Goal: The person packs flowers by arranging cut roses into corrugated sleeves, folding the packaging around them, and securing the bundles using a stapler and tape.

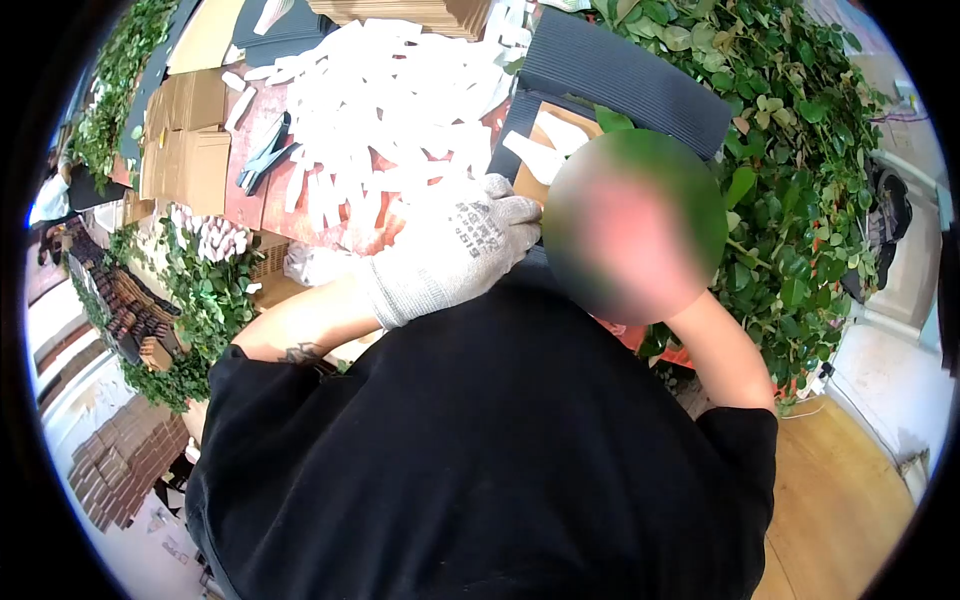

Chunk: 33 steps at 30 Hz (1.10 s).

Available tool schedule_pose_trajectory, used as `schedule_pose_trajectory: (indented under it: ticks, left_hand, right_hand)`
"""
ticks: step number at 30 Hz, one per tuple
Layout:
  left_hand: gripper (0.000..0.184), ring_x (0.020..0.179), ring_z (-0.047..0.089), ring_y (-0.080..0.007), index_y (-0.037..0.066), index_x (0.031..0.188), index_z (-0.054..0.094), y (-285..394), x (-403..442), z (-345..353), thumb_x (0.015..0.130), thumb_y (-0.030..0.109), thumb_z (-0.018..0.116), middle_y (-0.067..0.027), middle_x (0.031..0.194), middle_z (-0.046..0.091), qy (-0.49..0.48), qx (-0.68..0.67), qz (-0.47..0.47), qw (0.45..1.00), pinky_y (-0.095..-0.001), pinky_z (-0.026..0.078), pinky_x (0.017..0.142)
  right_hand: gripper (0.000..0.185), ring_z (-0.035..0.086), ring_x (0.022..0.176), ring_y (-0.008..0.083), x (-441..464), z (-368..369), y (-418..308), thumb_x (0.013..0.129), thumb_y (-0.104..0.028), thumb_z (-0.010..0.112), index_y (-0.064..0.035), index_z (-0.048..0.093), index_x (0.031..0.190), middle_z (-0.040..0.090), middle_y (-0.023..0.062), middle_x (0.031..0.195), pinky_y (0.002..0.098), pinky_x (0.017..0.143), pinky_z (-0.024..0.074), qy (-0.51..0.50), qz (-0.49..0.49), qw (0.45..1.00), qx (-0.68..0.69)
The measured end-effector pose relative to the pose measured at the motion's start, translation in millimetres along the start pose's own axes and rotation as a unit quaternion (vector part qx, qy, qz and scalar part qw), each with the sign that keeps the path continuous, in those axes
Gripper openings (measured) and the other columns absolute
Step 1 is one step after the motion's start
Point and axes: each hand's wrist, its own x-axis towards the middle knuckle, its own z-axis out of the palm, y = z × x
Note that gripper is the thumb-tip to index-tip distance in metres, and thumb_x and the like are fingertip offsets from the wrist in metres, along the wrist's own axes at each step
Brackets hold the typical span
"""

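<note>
It's a floral workshop (heaped greenery [790, 230], cardboard [185, 140]).

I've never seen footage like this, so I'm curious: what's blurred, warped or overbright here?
Head view: a round blur smears the right hand; head view: surroundings curve inside dark corners; head view: the white pieces look nearly washed out, the gloved left hand fairly sharp.

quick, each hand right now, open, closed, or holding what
Left hand: gloved, partly curled; whether it holds anything can't be told.
Right hand: blurred over, so its grip can't be told.
</note>
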Motion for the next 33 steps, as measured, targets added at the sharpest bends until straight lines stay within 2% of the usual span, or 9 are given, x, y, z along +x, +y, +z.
schedule_pose_trajectory:
  ticks: [11, 15, 18, 22, 24, 26, 27, 30, 33]
  left_hand:
    - [0.025, 0.092, 0.059, -0.0291, 0.007, 0.102, 0.064, -30, 12, -16, 0.081, 0.022, 0.065, -0.0096, 0.097, 0.062, 0.096, -0.064, -0.042, 0.992, -0.0390, 0.047, 0.081]
    - [0.018, 0.087, 0.060, -0.0266, 0.006, 0.094, 0.064, -51, 23, 14, 0.079, 0.014, 0.065, -0.0093, 0.088, 0.063, -0.009, -0.017, -0.092, 0.996, -0.0368, 0.047, 0.079]
    - [0.014, 0.084, 0.061, -0.0266, 0.005, 0.091, 0.064, -62, 19, 12, 0.078, 0.011, 0.065, -0.0085, 0.084, 0.063, 0.049, -0.085, -0.029, 0.995, -0.0372, 0.048, 0.076]
    - [0.013, 0.081, 0.062, -0.0276, 0.004, 0.089, 0.064, -73, 0, -2, 0.077, 0.008, 0.064, -0.0102, 0.083, 0.064, 0.073, -0.060, -0.055, 0.994, -0.0370, 0.048, 0.073]
    - [0.021, 0.092, 0.061, -0.0299, 0.003, 0.098, 0.064, -96, -18, -22, 0.077, 0.008, 0.064, -0.0148, 0.096, 0.064, -0.045, -0.018, -0.206, 0.977, -0.0379, 0.048, 0.080]
    - [0.033, 0.107, 0.056, -0.0326, 0.003, 0.110, 0.061, -96, -32, -26, 0.077, 0.008, 0.064, -0.0181, 0.114, 0.059, 0.004, 0.169, -0.200, 0.965, -0.0395, 0.046, 0.089]
    - [0.042, 0.115, 0.050, -0.0341, 0.004, 0.118, 0.058, -78, -25, -29, 0.076, 0.008, 0.064, -0.0190, 0.127, 0.052, 0.027, 0.101, -0.177, 0.979, -0.0412, 0.043, 0.096]
    - [0.042, 0.108, 0.053, -0.0327, 0.004, 0.112, 0.058, -11, 12, -27, 0.076, 0.022, 0.066, -0.0145, 0.117, 0.056, 0.017, 0.026, -0.022, 0.999, -0.0410, 0.044, 0.091]
    - [0.042, 0.112, 0.051, -0.0302, 0.004, 0.111, 0.061, -1, 10, -1, 0.078, 0.029, 0.064, -0.0120, 0.118, 0.056, 0.036, -0.036, -0.030, 0.998, -0.0427, 0.040, 0.093]
  right_hand:
    - [0.018, 0.057, 0.086, 0.0204, -2, 4, -3, 0.083, -0.014, 0.059, -0.0046, 0.059, 0.099, 0.058, 0.0083, 0.094, 0.0335, 0.078, 0.0478, -0.064, 0.062, 0.996, -0.006]
    - [0.019, 0.057, 0.086, 0.0207, -17, 18, 7, 0.084, -0.014, 0.059, -0.0044, 0.059, 0.100, 0.058, 0.0090, 0.095, 0.0340, 0.078, 0.0478, -0.021, 0.003, 0.998, -0.060]
    - [0.030, 0.055, 0.099, 0.0241, -14, 13, 4, 0.085, -0.016, 0.057, -0.0030, 0.054, 0.113, 0.056, 0.0118, 0.109, 0.0356, 0.087, 0.0456, -0.120, 0.127, 0.983, 0.065]
    - [0.030, 0.055, 0.101, 0.0237, -25, 19, 9, 0.089, -0.016, 0.054, -0.0032, 0.053, 0.116, 0.055, 0.0114, 0.110, 0.0352, 0.089, 0.0453, -0.094, 0.069, 0.993, 0.002]
    - [0.030, 0.055, 0.101, 0.0236, -26, 19, 10, 0.090, -0.016, 0.053, -0.0033, 0.053, 0.116, 0.056, 0.0112, 0.109, 0.0353, 0.089, 0.0453, -0.091, 0.061, 0.994, 0.001]
    - [0.029, 0.055, 0.100, 0.0235, -21, 17, 10, 0.091, -0.015, 0.051, -0.0034, 0.053, 0.117, 0.056, 0.0108, 0.108, 0.0352, 0.090, 0.0449, -0.115, 0.106, 0.976, 0.152]
    - [0.029, 0.055, 0.100, 0.0235, -21, 21, 12, 0.091, -0.015, 0.051, -0.0034, 0.053, 0.117, 0.056, 0.0108, 0.108, 0.0352, 0.090, 0.0449, -0.116, 0.100, 0.977, 0.149]
    - [0.025, 0.057, 0.095, 0.0208, -24, 29, 17, 0.090, -0.015, 0.052, -0.0037, 0.055, 0.112, 0.057, 0.0092, 0.105, 0.0324, 0.085, 0.0474, -0.025, 0.063, 0.977, 0.200]
    - [0.032, 0.059, 0.097, 0.0218, -14, 4, 11, 0.088, -0.019, 0.056, -0.0039, 0.053, 0.116, 0.058, 0.0098, 0.108, 0.0357, 0.082, 0.0488, -0.025, 0.021, 0.997, -0.071]
